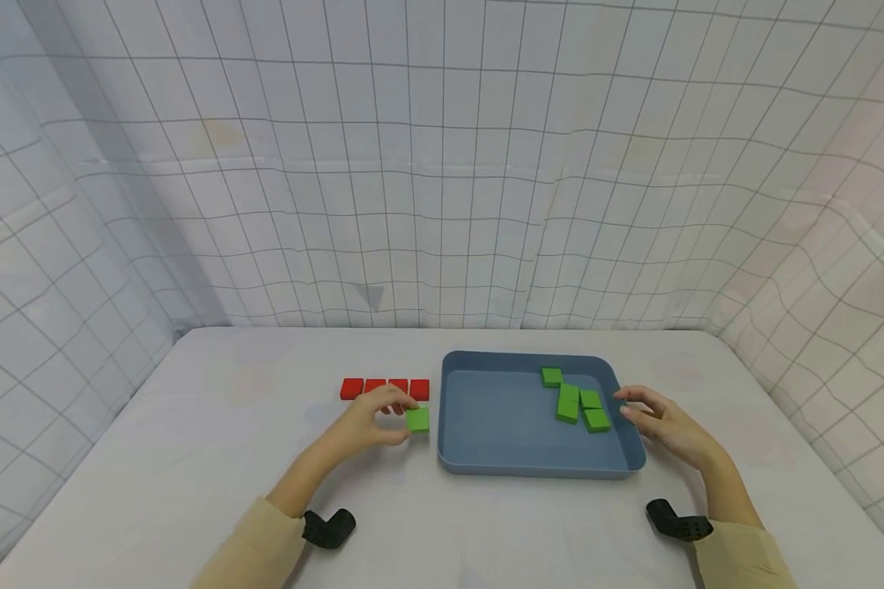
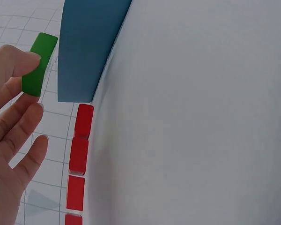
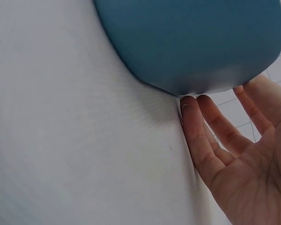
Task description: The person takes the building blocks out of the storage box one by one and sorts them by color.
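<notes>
Green block in hand: the block [image 1: 417,420] is pinched in the left hand [image 1: 367,421], with the thumb set against fingers on the opposite side; by this grip the top is left uncovered and tilting is probably limited.
Block position: it is held just outside the left wall of the tray [image 1: 497,425], nearer the person than the row's end, and appears raised off the worktop [image 1: 191,466], presumably so that nothing is brushed.
Red row: four red blocks [image 1: 351,388] are lined up on the worktop to the left of the tray, likely kept in a row so that each can be told apart easily.
Green group: other green blocks [image 1: 597,420] are gathered in the right half of the tray, most set close together, one placed slightly apart towards the far wall; by the walls they are kept from straying.
Right hand: the hand [image 1: 672,429] is held at the tray's right end, fingers loosely spread and nothing gripped; the wall seems touched by the fingertips, perhaps so that the tray is steadied.
</notes>
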A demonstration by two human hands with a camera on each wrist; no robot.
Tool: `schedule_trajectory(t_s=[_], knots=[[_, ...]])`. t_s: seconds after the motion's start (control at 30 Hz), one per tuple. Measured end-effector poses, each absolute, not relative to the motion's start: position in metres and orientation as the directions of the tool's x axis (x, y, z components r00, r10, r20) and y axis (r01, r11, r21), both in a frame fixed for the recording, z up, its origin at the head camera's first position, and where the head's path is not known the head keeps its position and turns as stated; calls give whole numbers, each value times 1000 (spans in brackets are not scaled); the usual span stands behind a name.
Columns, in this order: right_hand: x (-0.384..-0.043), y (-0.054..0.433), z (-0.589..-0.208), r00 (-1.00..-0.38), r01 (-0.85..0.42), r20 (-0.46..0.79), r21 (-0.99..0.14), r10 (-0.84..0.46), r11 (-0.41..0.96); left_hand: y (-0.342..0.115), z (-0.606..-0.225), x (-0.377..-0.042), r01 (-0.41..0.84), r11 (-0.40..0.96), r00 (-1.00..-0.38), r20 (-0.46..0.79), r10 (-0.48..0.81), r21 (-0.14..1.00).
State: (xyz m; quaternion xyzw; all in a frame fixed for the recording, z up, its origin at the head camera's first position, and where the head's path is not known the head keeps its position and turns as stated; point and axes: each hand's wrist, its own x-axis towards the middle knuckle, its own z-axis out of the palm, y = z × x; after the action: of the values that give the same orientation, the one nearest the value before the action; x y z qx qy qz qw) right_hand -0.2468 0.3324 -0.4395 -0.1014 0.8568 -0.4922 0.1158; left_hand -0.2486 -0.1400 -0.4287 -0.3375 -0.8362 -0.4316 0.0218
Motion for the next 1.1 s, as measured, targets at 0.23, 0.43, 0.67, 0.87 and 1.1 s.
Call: schedule_trajectory(t_s=[0.23,0.43,0.67,0.87,1.1], knots=[[-246,332,-440,-951,-79,-85,-863,-298,498,-146,-438,-244,572,419,-765,272,584,705],[-246,332,-439,-951,-73,-91,-862,-295,501,-148,-446,-240,595,403,-744,288,603,695],[-246,331,-437,-951,-70,-95,-860,-294,505,-144,-451,-239,548,438,-771,227,595,712],[-246,332,-437,-953,-66,-97,-860,-289,505,-142,-454,-241,547,446,-773,222,594,708],[-248,332,-438,-952,-71,-91,-864,-292,499,-142,-455,-243,572,425,-754,245,610,701]])
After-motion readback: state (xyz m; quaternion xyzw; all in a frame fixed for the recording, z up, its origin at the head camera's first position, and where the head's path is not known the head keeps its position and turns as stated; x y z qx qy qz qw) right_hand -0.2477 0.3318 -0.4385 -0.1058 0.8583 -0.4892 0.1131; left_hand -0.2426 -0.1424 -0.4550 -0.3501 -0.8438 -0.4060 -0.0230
